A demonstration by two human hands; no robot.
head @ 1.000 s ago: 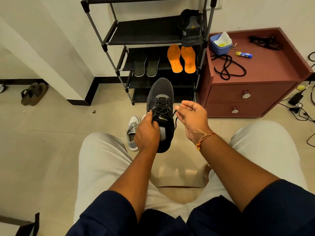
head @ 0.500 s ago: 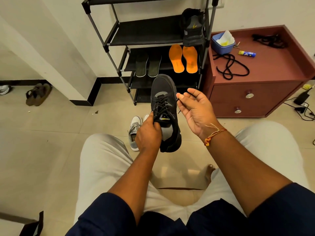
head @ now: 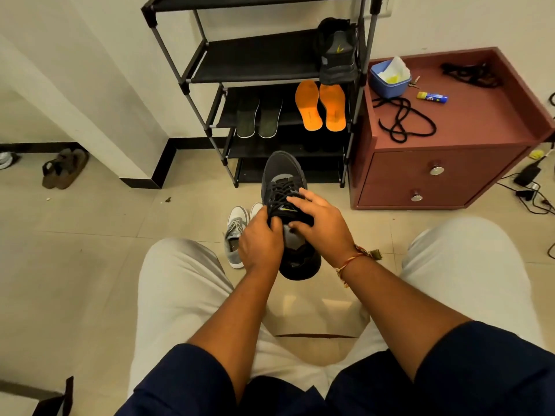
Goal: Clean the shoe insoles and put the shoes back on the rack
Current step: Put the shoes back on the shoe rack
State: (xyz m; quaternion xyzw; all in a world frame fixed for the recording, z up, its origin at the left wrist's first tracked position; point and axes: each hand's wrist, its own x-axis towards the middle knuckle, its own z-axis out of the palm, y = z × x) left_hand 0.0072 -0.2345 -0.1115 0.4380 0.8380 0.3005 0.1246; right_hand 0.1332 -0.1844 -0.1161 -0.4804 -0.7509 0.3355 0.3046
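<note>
- Heel (head: pixel 300 265) of dark shoe (head: pixel 283 175) partly covered by both hands; inside of its opening too dark to make out, so no telling whether an insole lies in it.
- Grey sneaker (head: pixel 235 235) on the floor, left of centre, half hidden behind the left wrist; only the toe of its mate showing just beside it.
- Rack (head: pixel 192 52) cut off at the upper edge of the frame; lowest shelves in shadow.
- Grip of left hand (head: pixel 261 241): fingers curled tight round the shoe's left side by the laces.
- Grip of right hand (head: pixel 322 223): fingers slightly spread over the laces and tongue, thumb at the opening, tongue pinched between.
- Dark shoe held in the centre of the frame, in front of the rack's bottom shelves, toe toward the rack.
- Second dark shoe (head: pixel 336 55) on a rack shelf at upper centre, heel outward; orange insoles (head: pixel 319 106) and dark insoles (head: pixel 259 117) on the shelf below.
- Small yellow mark on the held shoe's tongue and another on the racked shoe's heel, neither readable.
- Faint print on the orange insoles, too small to read.
- Yellow-and-blue tube (head: pixel 432 97) on the red cabinet surface (head: pixel 480 121) at upper right, label illegible.
</note>
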